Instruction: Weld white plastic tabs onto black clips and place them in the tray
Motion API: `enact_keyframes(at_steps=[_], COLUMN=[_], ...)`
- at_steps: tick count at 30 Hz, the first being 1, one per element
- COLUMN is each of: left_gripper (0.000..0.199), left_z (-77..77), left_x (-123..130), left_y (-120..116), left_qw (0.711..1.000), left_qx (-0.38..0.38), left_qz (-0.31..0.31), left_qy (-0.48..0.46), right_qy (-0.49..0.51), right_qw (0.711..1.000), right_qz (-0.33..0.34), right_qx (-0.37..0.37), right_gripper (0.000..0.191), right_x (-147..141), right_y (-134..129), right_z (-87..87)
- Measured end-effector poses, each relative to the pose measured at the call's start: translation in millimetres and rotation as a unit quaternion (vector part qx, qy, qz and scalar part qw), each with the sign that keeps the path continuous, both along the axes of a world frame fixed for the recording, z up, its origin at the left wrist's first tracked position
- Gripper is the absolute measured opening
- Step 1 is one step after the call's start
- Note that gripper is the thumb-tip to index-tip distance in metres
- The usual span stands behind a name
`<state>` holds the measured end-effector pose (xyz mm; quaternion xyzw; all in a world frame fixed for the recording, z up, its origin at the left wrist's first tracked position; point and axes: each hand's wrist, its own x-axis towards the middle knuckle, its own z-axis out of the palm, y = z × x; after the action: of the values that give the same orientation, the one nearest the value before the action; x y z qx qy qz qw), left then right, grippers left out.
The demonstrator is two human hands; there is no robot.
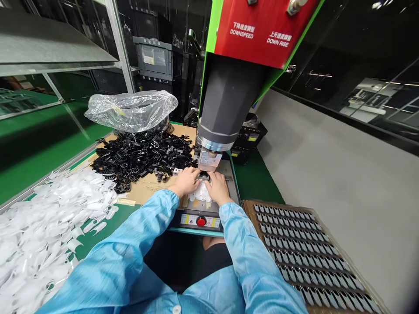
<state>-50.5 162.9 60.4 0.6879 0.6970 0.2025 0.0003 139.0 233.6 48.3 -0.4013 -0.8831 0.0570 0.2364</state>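
Observation:
Both hands are at the fixture under the head of a green and red press [222, 96]. My left hand [188, 181] comes in from the left, its fingers bent together at the near edge of a small black part [203, 175]. From the right, my right hand [218, 187] touches the same part with its fingers closed in. The metal block [209, 160] of the press hangs just above the fingertips. Between the wrists, white pieces [200, 192] lie on the machine's base. What the fingertips grip is partly hidden.
A heap of black parts [140, 157] and a pile of white pieces [55, 226] lie on the left. Behind them sits a clear plastic bag [131, 109]. A red button [200, 221] is on the base's front. At right stands a tray with rows of parts [304, 248].

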Motion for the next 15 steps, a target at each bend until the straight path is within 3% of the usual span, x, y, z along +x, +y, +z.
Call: enact_keyframes(at_steps=[4, 9, 12, 15], left_gripper=[0.066, 0.087, 0.094, 0.092], left_z=[-18.3, -60.1, -74.7, -77.4], left_x=[-38.6, -78.1, -81.7, -78.2], left_y=[-51.8, -131.4, -154.0, -156.1], left_qw=[0.997, 0.995, 0.997, 0.998], left_qx=[0.026, -0.034, -0.052, -0.044], left_qz=[0.017, 0.022, 0.0, 0.003], left_qy=[-0.076, -0.087, -0.064, -0.05], right_qy=[0.119, 0.099, 0.049, 0.017], right_qw=[0.993, 0.994, 0.998, 0.999], right_qz=[0.006, -0.046, -0.045, -0.039], right_qx=[0.013, 0.007, -0.011, -0.013], right_gripper=[0.046, 0.05, 0.056, 0.059], right_x=[57.9, 138.8, 162.2, 169.2], right_y=[-14.5, -60.8, -82.2, -88.3], right_z=[-23.1, -65.8, -79.1, -81.0])
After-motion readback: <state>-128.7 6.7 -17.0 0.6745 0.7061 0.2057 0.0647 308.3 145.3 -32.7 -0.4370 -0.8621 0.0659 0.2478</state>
